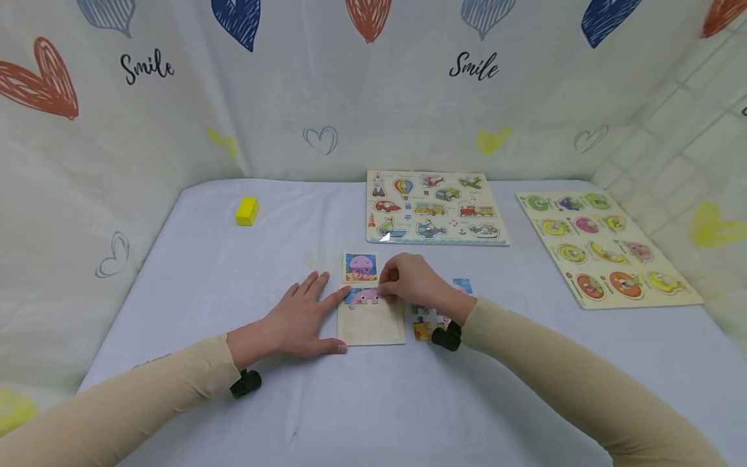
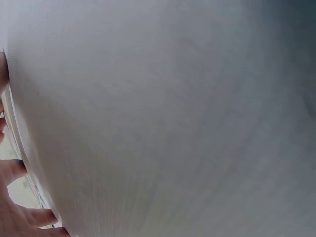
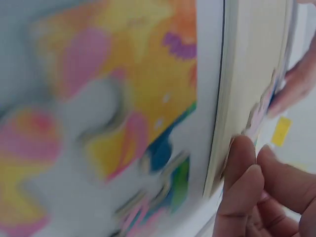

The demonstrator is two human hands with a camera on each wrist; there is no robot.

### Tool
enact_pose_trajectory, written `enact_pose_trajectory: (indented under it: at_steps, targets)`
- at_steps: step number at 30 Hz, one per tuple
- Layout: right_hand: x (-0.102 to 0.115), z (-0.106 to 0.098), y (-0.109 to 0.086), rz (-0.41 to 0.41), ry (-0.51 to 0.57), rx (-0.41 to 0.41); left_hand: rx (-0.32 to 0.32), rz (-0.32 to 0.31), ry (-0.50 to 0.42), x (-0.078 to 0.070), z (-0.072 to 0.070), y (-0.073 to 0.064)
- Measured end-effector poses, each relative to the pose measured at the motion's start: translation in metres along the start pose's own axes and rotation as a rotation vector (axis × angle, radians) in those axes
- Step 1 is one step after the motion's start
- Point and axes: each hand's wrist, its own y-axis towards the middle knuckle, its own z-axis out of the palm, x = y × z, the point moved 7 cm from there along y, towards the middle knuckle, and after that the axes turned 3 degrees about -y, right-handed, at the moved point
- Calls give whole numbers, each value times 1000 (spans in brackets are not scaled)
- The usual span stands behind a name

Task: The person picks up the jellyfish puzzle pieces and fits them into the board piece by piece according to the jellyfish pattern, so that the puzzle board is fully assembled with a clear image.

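My left hand [image 1: 300, 318] lies spread, its index fingertip touching the edge of a pink-and-blue puzzle piece [image 1: 357, 298] and its thumb at the lower left corner of the wooden puzzle board [image 1: 371, 329]. That piece sits at the top of the board's recess, under a jellyfish picture [image 1: 360, 267]. Over the recess's upper right corner, my right hand [image 1: 414, 282] has thumb and fingers pinched together. In the right wrist view, a thin puzzle piece edge shows beside the fingertips [image 3: 243, 148]; most of it is hidden. Loose puzzle pieces [image 3: 153, 98] lie right of the board.
A vehicle puzzle board [image 1: 432, 209] lies at the back, and a fruit puzzle board [image 1: 607, 250] lies at the right. A yellow block [image 1: 248, 211] stands at the back left. A printed curtain [image 1: 350, 91] hangs behind the white-covered table [image 1: 280, 259].
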Motion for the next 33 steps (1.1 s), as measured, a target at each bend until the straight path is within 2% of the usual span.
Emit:
enact_pose_trajectory:
  at_steps: [7, 15, 20, 26, 33]
  targets:
    - [-17, -17, -9, -41, 23, -20, 0, -7, -3, 1, 1, -1]
    - [-55, -47, -25, -58, 53, -111, -16, 2, 10, 2, 0, 0]
    - [-82, -64, -35, -11, 43, -161, -14, 6, 9, 1, -1, 0]
    - [-110, -77, -44, 39, 40, -182, -14, 8, 10, 0, 0, 0]
    - [-129, -73, -50, 79, 7, -132, -13, 3, 4, 0, -1, 0]
